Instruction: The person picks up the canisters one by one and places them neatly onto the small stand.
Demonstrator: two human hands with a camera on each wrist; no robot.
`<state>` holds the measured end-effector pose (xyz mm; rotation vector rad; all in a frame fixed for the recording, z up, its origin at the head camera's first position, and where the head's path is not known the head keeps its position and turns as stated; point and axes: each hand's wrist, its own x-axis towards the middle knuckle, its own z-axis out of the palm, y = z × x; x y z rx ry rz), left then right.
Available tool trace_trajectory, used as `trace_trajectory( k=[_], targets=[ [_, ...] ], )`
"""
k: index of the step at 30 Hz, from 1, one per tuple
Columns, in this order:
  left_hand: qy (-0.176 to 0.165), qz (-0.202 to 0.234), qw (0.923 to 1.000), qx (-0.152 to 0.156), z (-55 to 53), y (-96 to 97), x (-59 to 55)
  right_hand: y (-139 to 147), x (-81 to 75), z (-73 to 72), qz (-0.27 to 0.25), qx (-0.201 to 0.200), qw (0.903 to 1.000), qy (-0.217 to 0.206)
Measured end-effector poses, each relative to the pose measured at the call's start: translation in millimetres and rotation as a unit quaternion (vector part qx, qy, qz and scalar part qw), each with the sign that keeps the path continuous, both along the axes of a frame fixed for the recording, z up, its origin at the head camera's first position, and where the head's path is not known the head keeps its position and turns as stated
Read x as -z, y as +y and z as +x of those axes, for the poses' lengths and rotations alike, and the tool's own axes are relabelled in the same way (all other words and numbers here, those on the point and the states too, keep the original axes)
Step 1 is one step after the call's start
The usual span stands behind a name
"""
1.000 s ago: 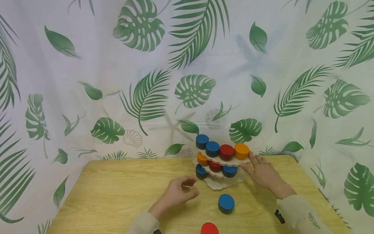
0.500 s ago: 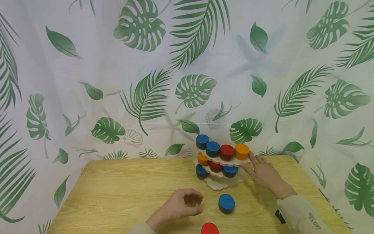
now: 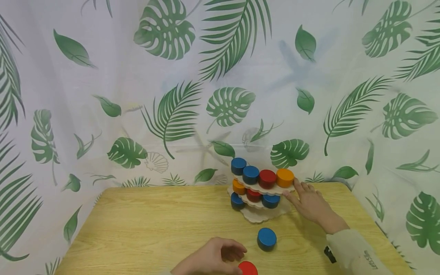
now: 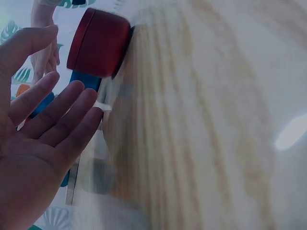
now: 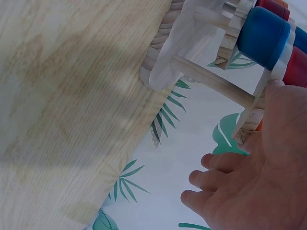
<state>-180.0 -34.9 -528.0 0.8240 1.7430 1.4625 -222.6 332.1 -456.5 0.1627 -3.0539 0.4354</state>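
My left hand [image 3: 220, 255], palm facing inward and fingers loosely bent, is beside a red cylinder block [image 3: 248, 268] at the table's near edge. In the left wrist view a gap separates the fingers from that red block [image 4: 98, 43]. Farther off, a blue cylinder block [image 3: 266, 239] stands on the table. My right hand [image 3: 309, 203] pinches the right end of the top shelf of a tiered wooden stand [image 3: 256, 215] between thumb and index finger. The right wrist view shows its other fingers free beside the stand's post [image 5: 211, 80].
Blue, red and orange [image 3: 285, 178] cylinder blocks line the stand's top shelf. More blocks sit on the lower shelves, including a blue one [image 3: 237, 201] at left. Behind the wooden table [image 3: 144, 225] hangs a leaf-patterned curtain [image 3: 185, 114].
The left hand has moved toward the viewer and slightly right, from near the stand past the blue block to the red one. The right hand and stand have stayed still.
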Motion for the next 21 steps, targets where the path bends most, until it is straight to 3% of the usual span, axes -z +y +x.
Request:
trace_trajectory(
  k=[6,21],
  targets=[
    [-0.025,-0.038,0.9988,0.015,4.9,1.8,-1.5,0.2,0.2,0.2,0.001,0.0,1.0,0.001],
    [-0.023,-0.073,0.9969,0.018,8.0,1.0,5.9,1.5,0.8,-0.3,-0.002,-0.002,1.0,0.004]
  ],
)
